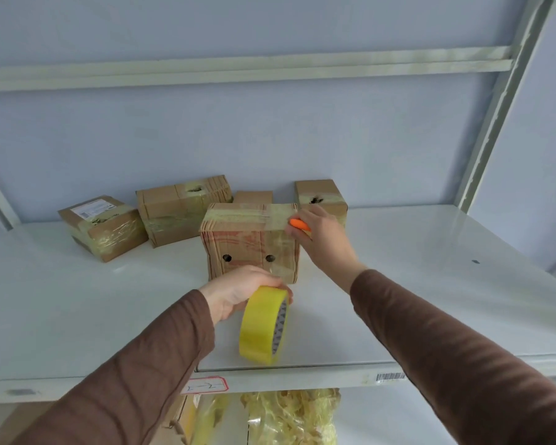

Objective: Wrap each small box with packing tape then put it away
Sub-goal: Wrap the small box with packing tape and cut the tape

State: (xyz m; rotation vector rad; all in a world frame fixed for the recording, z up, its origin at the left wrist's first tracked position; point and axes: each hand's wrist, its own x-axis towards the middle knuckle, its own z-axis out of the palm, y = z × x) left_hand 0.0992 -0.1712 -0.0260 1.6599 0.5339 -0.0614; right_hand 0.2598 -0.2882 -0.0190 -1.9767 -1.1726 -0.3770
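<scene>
Left hand (238,292) grips yellow packing tape roll (264,326), standing on edge near shelf (430,284) front edge. Behind it, taped cardboard box (249,242) stands mid-shelf. Right hand (321,239), fingers curled around orange cutter (297,224), touches its upper right corner

Brown long sleeves (135,364) on both arms, plain knit, ending at wrists; hands bare.

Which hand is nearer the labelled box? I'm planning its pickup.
Left. The left hand, holding the tape, is right of the labelled box; the right hand is farther right.
</scene>
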